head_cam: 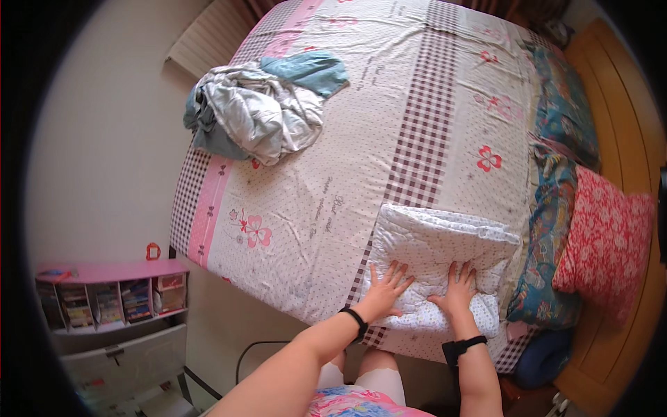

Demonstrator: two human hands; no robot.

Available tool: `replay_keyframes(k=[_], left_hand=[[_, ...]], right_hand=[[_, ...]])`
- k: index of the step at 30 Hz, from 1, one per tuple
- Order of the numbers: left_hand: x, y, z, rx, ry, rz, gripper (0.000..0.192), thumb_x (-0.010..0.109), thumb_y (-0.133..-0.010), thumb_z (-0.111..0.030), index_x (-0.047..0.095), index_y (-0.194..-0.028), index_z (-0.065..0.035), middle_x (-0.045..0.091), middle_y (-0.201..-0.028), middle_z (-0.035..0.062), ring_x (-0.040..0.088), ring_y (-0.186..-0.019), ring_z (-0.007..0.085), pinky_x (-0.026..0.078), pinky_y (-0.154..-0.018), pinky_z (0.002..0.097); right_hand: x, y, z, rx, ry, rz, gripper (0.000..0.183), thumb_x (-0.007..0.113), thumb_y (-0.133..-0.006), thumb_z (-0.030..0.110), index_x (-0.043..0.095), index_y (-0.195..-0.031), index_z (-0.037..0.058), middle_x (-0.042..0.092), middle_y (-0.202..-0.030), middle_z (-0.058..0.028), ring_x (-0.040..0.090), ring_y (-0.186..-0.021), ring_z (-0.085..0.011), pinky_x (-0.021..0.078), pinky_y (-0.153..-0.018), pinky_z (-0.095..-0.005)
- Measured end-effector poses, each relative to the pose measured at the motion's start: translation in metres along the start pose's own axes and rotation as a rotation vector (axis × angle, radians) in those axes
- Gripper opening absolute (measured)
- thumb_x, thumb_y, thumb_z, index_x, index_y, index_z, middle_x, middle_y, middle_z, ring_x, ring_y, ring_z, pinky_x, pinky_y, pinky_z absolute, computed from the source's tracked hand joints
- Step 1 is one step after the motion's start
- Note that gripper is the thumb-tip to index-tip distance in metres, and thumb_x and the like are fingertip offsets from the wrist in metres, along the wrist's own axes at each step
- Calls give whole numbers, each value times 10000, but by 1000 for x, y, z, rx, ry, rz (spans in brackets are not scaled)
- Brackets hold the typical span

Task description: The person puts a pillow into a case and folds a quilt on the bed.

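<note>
A white quilt with a small floral print point(443, 234) lies folded into a rough square on the bed's near right part. My left hand point(388, 291) presses flat on its left half with the fingers spread. On the right half rests my right hand point(456, 297), palm down, its fingers apart and the thumb pointing left. Neither hand grips the fabric. Beneath the quilt is a patterned bedsheet point(333, 172) with checks, dots and flowers. Black bands circle both of my wrists.
A crumpled grey-white and teal cloth point(266, 109) lies on the bed's far left. Teal patterned pillows point(565, 104) and a red floral cushion point(604, 245) sit by the wooden headboard point(615, 94). A pink-topped shelf point(114, 269) stands at lower left, and a radiator point(208, 39) by the wall.
</note>
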State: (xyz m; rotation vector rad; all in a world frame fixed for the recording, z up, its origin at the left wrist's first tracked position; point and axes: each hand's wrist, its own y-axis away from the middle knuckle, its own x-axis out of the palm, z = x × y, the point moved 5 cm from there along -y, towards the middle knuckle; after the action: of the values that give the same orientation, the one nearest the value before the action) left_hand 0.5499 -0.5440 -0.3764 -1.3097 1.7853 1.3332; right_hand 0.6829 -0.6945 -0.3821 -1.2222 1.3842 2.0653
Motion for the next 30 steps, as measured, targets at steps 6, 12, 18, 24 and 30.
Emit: replay_keyframes(k=[6,12,18,24,30], left_hand=[[-15,-4,4,-78,-11,87,1072,711,-590,-613,207,-1455,-232,93,-1532,72,22,-1410,307,50,-969,762],[1,28,9,40,50,285,882,669,-754,-453,199,-1458,-201,69,-1535,80,41,-1415,266,113,-1020,695],[58,160,73,-187,615,167,610,585,-815,-379,410,-1347,-138,358,-1390,165,401,-1234,328,385,-960,505],[117,415,197,-816,841,15,378,541,-809,-354,644,-1065,-95,637,-1043,172,600,-989,345,470,-859,433],[119,704,252,-1393,919,-312,359,551,-801,-293,641,-1048,-48,642,-1040,175,600,-1014,317,471,-886,392]], right_hand=[[-11,-17,15,34,51,124,1270,830,-504,510,83,-1468,155,-18,-1506,-219,26,-1369,-453,253,-907,-735],[8,3,-2,29,90,32,1173,796,-593,487,89,-1469,156,3,-1517,-190,61,-1382,-411,280,-1000,-614],[28,58,17,208,152,50,757,550,-863,398,165,-1457,127,112,-1517,-153,170,-1377,-349,244,-1060,-533],[61,104,23,147,107,2,657,583,-779,222,354,-1338,-36,368,-1365,-267,391,-1227,-415,328,-1039,-419],[90,145,125,141,83,39,569,617,-724,262,525,-1207,-27,493,-1237,-277,471,-1162,-404,388,-996,-419]])
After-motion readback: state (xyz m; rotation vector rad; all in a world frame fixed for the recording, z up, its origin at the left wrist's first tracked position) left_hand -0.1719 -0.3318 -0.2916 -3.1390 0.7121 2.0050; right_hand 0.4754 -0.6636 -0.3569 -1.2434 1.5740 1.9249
